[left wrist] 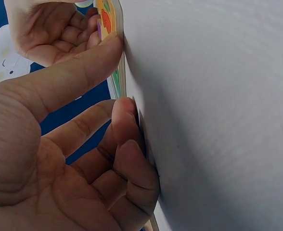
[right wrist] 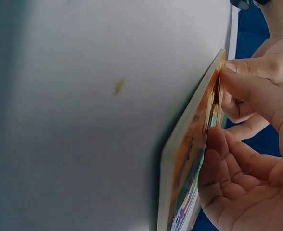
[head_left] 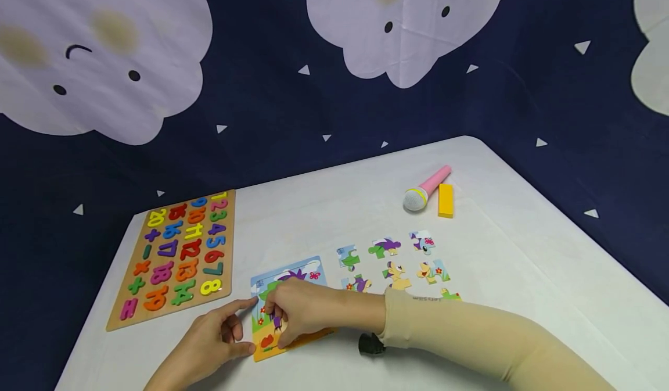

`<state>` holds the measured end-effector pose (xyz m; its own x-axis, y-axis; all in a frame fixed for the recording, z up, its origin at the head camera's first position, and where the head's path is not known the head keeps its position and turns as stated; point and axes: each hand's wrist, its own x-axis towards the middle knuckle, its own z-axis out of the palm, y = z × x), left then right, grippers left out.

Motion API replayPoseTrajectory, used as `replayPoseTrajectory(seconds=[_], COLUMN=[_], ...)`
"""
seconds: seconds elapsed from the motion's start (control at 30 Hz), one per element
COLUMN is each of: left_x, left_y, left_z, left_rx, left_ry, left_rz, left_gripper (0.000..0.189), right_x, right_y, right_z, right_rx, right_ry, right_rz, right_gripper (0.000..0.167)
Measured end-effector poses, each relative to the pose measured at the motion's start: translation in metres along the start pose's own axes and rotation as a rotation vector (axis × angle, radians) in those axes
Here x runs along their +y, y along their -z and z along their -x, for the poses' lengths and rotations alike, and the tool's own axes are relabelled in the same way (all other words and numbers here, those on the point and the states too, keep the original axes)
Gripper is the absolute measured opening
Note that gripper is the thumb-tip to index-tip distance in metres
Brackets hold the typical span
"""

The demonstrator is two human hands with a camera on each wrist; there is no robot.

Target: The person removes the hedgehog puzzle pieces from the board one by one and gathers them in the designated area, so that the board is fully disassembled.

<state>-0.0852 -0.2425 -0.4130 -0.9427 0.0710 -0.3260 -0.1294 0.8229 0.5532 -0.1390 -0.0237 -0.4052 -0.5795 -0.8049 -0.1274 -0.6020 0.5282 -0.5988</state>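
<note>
A jigsaw puzzle board (head_left: pixel 261 353) with a colourful cartoon picture lies flat on the white table. The left hand (head_left: pixel 211 339) is at its left side. Its thumb (left wrist: pixel 100 60) touches the near corner and the index fingertip touches farther up the edge, while the other fingers bend inward. Over the lower left of the picture, the right hand (head_left: pixel 308 307) pinches a puzzle piece (right wrist: pixel 214 108) between thumb and fingertips, close against the board; most of this piece is hidden. Several loose puzzle pieces (head_left: pixel 397 276) lie in rows right of the board, some partly behind the right sleeve.
A wooden number board (head_left: pixel 226 280) with raised coloured digits and signs lies at the left. Toward the back right are a pink toy microphone (head_left: pixel 435 180) and a yellow block (head_left: pixel 445 200). A black object (head_left: pixel 371 344) shows under the right forearm. A dark blue cloud-patterned cloth (head_left: pixel 261 77) hangs behind.
</note>
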Motion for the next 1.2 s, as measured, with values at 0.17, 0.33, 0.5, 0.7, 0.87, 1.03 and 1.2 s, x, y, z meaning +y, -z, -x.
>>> replayPoseTrajectory(seconds=[0.17, 0.33, 0.5, 0.7, 0.87, 1.03, 1.2], left_x=[0.001, 0.001, 0.001, 0.003, 0.004, 0.004, 0.004], left_y=[0.0, 0.0, -0.001, -0.002, -0.002, -0.003, -0.003], left_z=[0.0, 0.0, -0.001, -0.001, 0.0, 0.001, 0.001], left_rx=[-0.003, -0.002, -0.001, 0.005, 0.013, 0.017, 0.018], left_ry=[0.0, 0.001, 0.004, 0.025, 0.05, 0.054, 0.052], left_rz=[0.001, 0.003, 0.002, 0.002, 0.006, -0.001, -0.004], left_gripper=[0.079, 0.08, 0.08, 0.079, 0.08, 0.081, 0.081], right_x=[0.0, 0.003, 0.009, 0.018, 0.026, 0.034, 0.04], right_y=[0.0, 0.003, 0.01, 0.022, 0.03, 0.036, 0.043], right_z=[0.001, 0.005, 0.012, 0.028, 0.046, 0.064, 0.083], right_rx=[0.005, 0.01, 0.019, 0.037, 0.061, 0.084, 0.106], right_ry=[0.017, 0.026, 0.018, 0.002, -0.024, -0.038, -0.063], right_rz=[0.029, 0.069, 0.046, 0.034, 0.047, 0.038, 0.018], right_gripper=[0.044, 0.046, 0.048, 0.044, 0.047, 0.046, 0.047])
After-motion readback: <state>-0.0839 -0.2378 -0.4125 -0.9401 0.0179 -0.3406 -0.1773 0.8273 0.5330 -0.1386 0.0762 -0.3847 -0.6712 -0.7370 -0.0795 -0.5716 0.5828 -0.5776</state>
